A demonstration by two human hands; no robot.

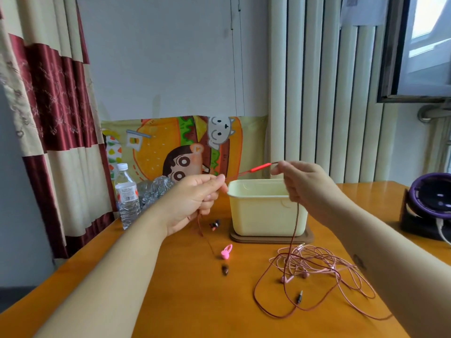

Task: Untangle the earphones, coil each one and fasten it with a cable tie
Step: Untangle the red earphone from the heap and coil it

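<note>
L hand [195, 201] pinches red cable [294, 225] thumb-to-finger, raised over table [170, 301]. R hand [302, 184] pinches same cable just past remote [260, 167]. Short taut span btwn hands, above box [266, 211]. Rest of red cable drops from R hand, loops on table, ends at jack [299, 296]. Thin strand hangs from L hand toward bud [225, 269]. Small dark piece [214, 224] near box, can't tell if attached.

Risks:
- Red loop lies across pink set [336, 267]. Lifting w/o checking would prob drag pink wires along and knot them in.
- Hard pull at remote could strain its joints.
- Hanging run passes close in front of box and may catch on rim or base.
- Thin bud strand could wrap round fingers once coiling starts.

Around: pink tie [226, 251] near bud, within reach; only one tie seen. Bottle [127, 196] far L and purple gadget [429, 203] far R, both well apart from work. Box sits right under hands and is the main obstacle.
</note>
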